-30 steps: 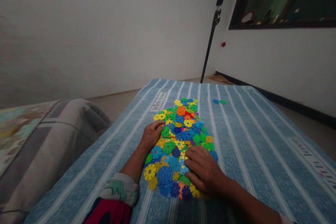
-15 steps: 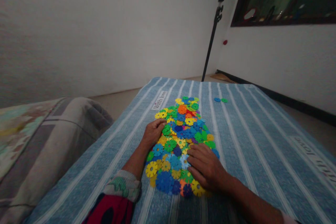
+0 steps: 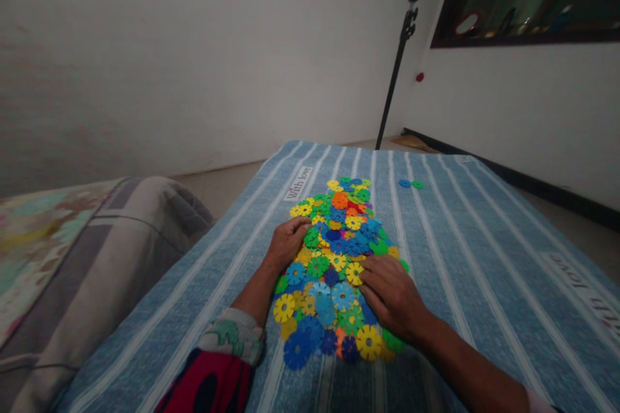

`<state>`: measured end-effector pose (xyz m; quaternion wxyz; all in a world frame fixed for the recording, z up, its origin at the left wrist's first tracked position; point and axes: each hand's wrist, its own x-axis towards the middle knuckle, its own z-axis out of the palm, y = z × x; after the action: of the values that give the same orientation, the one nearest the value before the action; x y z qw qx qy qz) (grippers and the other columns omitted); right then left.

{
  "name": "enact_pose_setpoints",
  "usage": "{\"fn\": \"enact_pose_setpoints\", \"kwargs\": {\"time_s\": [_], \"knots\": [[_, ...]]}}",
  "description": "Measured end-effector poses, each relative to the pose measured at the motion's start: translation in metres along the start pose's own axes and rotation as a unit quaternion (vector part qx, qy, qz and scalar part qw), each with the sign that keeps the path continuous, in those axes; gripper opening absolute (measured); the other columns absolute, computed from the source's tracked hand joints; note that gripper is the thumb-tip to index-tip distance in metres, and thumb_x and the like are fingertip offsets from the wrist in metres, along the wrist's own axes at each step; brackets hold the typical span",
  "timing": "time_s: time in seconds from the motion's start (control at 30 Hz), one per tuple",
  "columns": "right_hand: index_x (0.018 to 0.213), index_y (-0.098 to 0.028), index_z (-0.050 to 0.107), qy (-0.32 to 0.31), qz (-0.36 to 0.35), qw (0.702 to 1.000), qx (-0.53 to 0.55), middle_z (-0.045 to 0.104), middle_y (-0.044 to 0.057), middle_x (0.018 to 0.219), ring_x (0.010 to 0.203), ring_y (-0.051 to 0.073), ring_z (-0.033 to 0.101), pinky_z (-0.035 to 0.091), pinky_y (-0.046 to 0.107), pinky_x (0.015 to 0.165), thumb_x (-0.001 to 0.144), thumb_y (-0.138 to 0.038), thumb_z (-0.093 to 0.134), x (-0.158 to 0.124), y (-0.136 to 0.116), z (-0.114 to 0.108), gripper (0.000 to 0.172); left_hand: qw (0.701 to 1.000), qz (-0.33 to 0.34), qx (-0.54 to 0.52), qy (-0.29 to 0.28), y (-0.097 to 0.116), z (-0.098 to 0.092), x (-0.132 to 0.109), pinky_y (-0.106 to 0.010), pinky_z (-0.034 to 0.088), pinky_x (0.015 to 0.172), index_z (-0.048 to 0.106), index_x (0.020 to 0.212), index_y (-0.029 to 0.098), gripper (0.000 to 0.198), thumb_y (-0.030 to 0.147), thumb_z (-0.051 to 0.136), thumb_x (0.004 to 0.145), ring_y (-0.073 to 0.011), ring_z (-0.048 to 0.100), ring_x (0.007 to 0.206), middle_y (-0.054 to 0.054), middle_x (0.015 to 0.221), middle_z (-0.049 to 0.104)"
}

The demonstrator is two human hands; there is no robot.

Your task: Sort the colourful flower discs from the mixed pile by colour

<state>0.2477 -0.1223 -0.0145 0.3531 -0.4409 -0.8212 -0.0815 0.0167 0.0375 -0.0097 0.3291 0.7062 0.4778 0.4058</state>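
Blue striped cloth point(image 3: 448, 264) under discs point(image 3: 331, 277), pale wall point(image 3: 217, 58) behind

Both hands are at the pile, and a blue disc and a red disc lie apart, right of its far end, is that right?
Not quite: the blue disc lies beside a green disc, not a red one, as the head view shows. The left hand and right hand are indeed at the pile.

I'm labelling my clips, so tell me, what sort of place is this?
Probably a room in a home, though which one I can't tell: a striped tablecloth printed "With love", flower-shaped discs heaped on it, and gray draped fabric suggest so.
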Motion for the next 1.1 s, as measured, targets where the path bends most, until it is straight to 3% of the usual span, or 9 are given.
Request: {"fn": "enact_pose_setpoints", "kwargs": {"time_s": [0.27, 0.47, 1.1], "knots": [[0.103, -0.018, 0.061, 0.005, 0.032, 0.999, -0.006, 0.067, 0.012, 0.103, 0.105, 0.025, 0.059, 0.045, 0.046, 0.092, 0.090, -0.021, 0.051, -0.002, 0.006, 0.001, 0.017, 1.000, 0.001, 0.001, 0.003, -0.001, 0.000, 0.001, -0.031, 0.051, 0.077, 0.071, 0.085, 0.021, 0.027, 0.041, 0.054, 0.077, -0.0210, 0.066, 0.084, 0.001, 0.077, 0.072], [0.113, -0.017, 0.057, 0.007, 0.018, 1.000, -0.010, 0.066, 0.013, 0.110, 0.109, 0.026, 0.057, 0.044, 0.049, 0.096, 0.089, -0.026, 0.056, 0.000, -0.001, 0.001, 0.025, 1.000, -0.005, -0.008, -0.001, 0.001, -0.001, 0.002, -0.031, 0.051, 0.077, 0.070, 0.084, 0.020, 0.026, 0.041, 0.056, 0.075, -0.0208, 0.065, 0.083, 0.000, 0.081, 0.072], [0.105, -0.018, 0.058, 0.003, 0.007, 1.000, -0.026, 0.067, 0.012, 0.103, 0.104, 0.026, 0.059, 0.046, 0.047, 0.093, 0.090, -0.021, 0.053, 0.003, -0.006, 0.002, 0.016, 1.000, -0.001, 0.008, 0.011, 0.004, -0.004, 0.003, -0.033, 0.051, 0.082, 0.070, 0.082, 0.021, 0.026, 0.041, 0.058, 0.072, -0.0221, 0.067, 0.084, -0.001, 0.085, 0.073]]}}
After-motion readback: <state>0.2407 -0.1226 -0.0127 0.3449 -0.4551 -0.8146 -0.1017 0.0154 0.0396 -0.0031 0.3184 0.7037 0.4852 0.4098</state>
